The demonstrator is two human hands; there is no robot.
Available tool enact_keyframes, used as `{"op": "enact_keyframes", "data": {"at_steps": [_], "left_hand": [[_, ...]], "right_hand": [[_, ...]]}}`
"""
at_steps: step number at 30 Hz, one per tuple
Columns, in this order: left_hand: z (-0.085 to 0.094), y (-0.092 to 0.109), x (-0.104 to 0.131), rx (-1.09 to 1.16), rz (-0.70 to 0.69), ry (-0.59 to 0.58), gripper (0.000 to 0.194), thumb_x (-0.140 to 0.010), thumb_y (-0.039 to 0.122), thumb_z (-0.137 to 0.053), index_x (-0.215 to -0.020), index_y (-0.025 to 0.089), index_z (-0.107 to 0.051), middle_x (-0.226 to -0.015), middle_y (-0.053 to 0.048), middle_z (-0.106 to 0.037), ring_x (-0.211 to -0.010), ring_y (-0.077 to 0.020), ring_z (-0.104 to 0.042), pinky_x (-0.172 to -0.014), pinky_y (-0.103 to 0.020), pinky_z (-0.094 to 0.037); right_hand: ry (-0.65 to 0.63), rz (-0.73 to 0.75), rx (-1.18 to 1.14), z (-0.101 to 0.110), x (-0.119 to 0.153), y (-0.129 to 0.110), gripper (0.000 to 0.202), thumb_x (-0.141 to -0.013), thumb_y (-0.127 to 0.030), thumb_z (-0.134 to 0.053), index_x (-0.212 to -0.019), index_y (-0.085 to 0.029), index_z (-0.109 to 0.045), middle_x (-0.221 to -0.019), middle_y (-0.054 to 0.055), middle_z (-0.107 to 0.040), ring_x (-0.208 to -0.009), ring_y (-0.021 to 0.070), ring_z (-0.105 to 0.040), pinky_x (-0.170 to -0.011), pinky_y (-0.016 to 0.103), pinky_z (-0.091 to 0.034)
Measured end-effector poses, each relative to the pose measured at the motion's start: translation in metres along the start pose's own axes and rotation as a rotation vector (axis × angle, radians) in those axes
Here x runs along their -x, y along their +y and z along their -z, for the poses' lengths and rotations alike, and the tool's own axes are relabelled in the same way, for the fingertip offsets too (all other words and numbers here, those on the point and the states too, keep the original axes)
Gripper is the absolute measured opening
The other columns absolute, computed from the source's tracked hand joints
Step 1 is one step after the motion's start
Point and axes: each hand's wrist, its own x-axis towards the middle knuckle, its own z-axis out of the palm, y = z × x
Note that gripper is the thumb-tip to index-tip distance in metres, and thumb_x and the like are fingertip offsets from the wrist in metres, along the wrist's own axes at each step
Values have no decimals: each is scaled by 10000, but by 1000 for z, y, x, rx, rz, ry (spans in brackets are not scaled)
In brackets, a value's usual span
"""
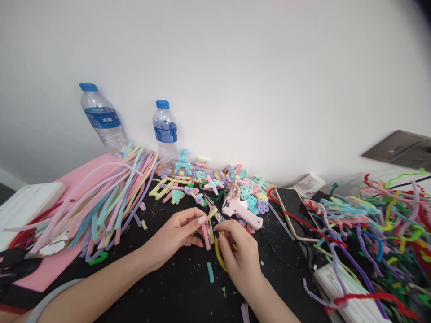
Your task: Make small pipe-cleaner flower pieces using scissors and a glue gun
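My left hand (183, 229) pinches a short pink fuzzy pipe cleaner piece (205, 235) between thumb and fingers. A yellow-green pipe cleaner piece (212, 213) stands just beside it. Close by on the right, my right hand (237, 253) is closed around the yellow handles of a pair of scissors (219, 217). Their blades point away, up and to the left, and the hand hides part of the handles. Whether the right fingertips also touch the yellow-green piece I cannot tell. Below the hands, a short blue piece (210, 272) lies on the black tabletop (175, 291).
A pink glue gun (242, 211) lies beyond my right hand, among small pipe cleaner shapes (249, 193). Long pastel pipe cleaners (114, 193) are heaped left, and a colourful tangle (387, 224) right. Two water bottles (166, 134) (103, 116), a phone (296, 211) and a paper cup (309, 185) are near the wall.
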Motion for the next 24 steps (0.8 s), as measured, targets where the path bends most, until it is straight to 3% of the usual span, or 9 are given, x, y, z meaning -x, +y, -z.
{"op": "enact_keyframes", "data": {"at_steps": [8,13,19,24], "left_hand": [[-3,-1,3,136,181,-49,246,-895,415,-491,-817,187,-442,-721,40,-522,-666,-126,-650,-585,-221,-513],[-1,-2,4,198,168,-44,200,-904,374,-493,-841,190,-450,-758,39,-523,-632,-80,-603,-642,-236,-520],[-1,0,4,198,237,-38,194,-914,385,-465,-858,211,-401,-779,16,-570,-830,-189,-673,-698,-264,-507],[-1,-1,3,148,212,34,195,-894,394,-498,-865,208,-445,-763,40,-496,-776,-155,-657,-702,-264,-498]], "right_hand": [[29,-25,51,-3,-1,7,115,-873,-177,-506,-964,-210,-569,-734,39,-594,-603,163,-556,-568,275,-432],[26,-10,80,-3,-1,6,138,-878,-150,-467,-954,-202,-569,-721,33,-593,-614,165,-568,-580,270,-445],[52,32,76,-2,-2,6,149,-875,-130,-458,-955,-181,-573,-764,35,-621,-646,153,-585,-587,248,-452],[48,43,73,-1,-3,7,170,-885,-117,-434,-965,-186,-568,-790,28,-628,-667,141,-587,-598,234,-450]]}}
